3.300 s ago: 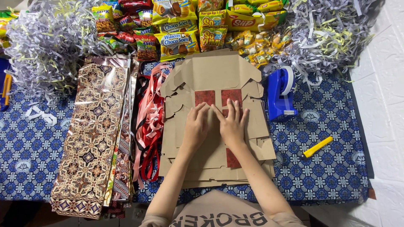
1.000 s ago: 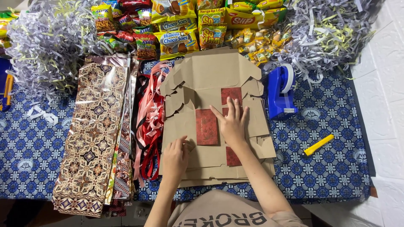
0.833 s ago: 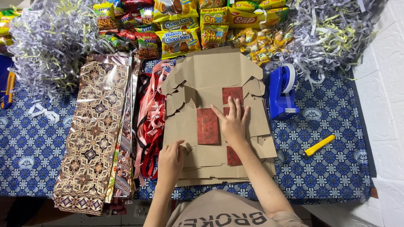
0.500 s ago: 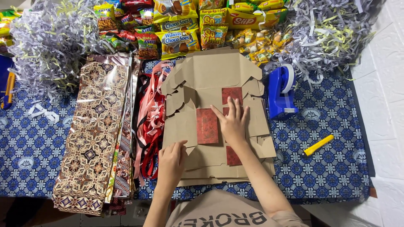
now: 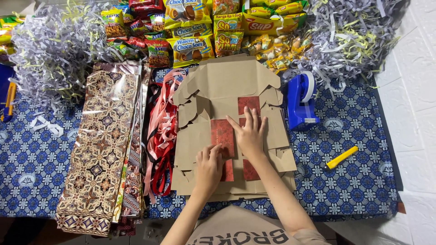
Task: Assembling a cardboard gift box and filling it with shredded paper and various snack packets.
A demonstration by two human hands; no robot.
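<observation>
**Both hands flat on a stack of cardboard blanks**

A stack of flat brown cardboard box blanks [image 5: 227,90] lies in the middle of the worktop [image 5: 359,181], which is covered with a blue patterned cloth. Dark red patterned panels [image 5: 222,136] show on the top blank. The left hand [image 5: 210,168] lies palm down on the lower part of the stack, fingers slightly spread, its fingertips touching the lower edge of one red panel; it pinches nothing. The right hand [image 5: 250,134] lies just beside it and higher up, palm down with fingers spread, pressing on the cardboard between the red panels and holding nothing.

Just left of the stack lies a tangle of red and pink ribbons [image 5: 159,136], and beyond that a long pile of brown patterned wrapping sheets [image 5: 102,145]. To the right of the stack stands a blue tape dispenser [image 5: 300,102], and a yellow cutter [image 5: 340,157] lies well apart from it on the cloth. Snack packets [image 5: 190,27] are heaped along the far edge, with shredded paper [image 5: 50,50] on both sides.
</observation>
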